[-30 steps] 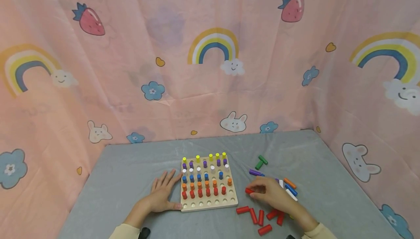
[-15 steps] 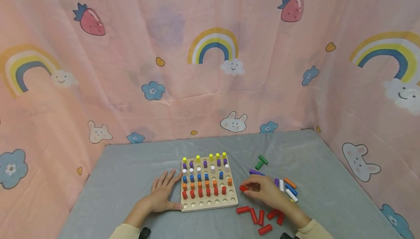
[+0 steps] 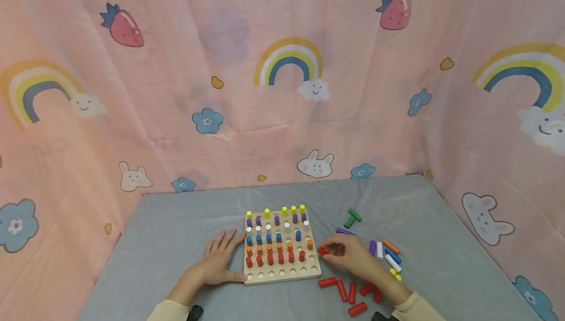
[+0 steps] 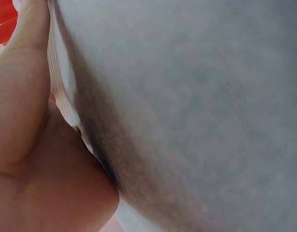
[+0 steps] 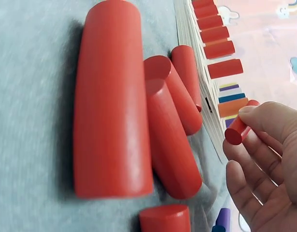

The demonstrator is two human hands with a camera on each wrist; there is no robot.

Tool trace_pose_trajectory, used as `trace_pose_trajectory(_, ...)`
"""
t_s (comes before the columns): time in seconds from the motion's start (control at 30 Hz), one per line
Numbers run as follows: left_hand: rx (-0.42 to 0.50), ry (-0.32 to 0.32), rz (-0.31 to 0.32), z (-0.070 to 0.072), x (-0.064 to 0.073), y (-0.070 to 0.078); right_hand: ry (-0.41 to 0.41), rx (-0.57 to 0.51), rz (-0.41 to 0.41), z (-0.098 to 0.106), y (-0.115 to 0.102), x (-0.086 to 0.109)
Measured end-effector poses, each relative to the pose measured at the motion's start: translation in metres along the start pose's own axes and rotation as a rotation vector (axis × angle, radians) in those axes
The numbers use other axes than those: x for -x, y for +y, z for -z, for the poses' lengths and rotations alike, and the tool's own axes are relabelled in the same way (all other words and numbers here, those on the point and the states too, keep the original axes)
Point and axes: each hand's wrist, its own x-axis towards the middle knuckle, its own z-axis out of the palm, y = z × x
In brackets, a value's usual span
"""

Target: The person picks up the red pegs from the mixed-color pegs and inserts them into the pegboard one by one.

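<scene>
A wooden pegboard [image 3: 282,275] stands on the table with rows of yellow, purple, white, blue, orange and red pegs upright in its holes; the nearest row of holes holds none. My left hand [image 3: 216,262] lies with fingers spread along the board's left edge, thumb at its near left corner. Just right of the board, my right hand [image 3: 353,257] pinches a red peg [image 5: 240,126] between thumb and fingers, tilted and apart from the board. In the left wrist view, the palm [image 4: 42,169] hides most of the board.
Several loose red pegs [image 3: 357,309] lie right of the board's near corner. Green pegs [image 3: 351,218] lie farther back. Purple, white, orange, blue and yellow pegs [image 3: 395,274] are scattered beyond the right hand. A pink printed curtain [image 3: 282,130] hangs behind the grey-covered table [image 3: 190,223].
My right hand has moved left toward the board, carrying the red peg. Some yellow and purple pegs behind the wrist have come into view. The left hand has stayed in place.
</scene>
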Motion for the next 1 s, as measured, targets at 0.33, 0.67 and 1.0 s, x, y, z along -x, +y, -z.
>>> trace_pose_trajectory(0.33,-0.018,0.009,0.013,-0.005,-0.004,-0.005,0.024,-0.043,0.001,-0.005,-0.007,-0.002)
trace_pose_trajectory(0.67,0.022,0.022,-0.032,0.003,0.003,0.003,0.005,-0.09,-0.016,-0.008,-0.009,-0.005)
trace_pose_trajectory(1.0,0.021,-0.002,0.001,0.006,0.002,0.005,0.022,-0.142,-0.039,-0.013,-0.01,-0.006)
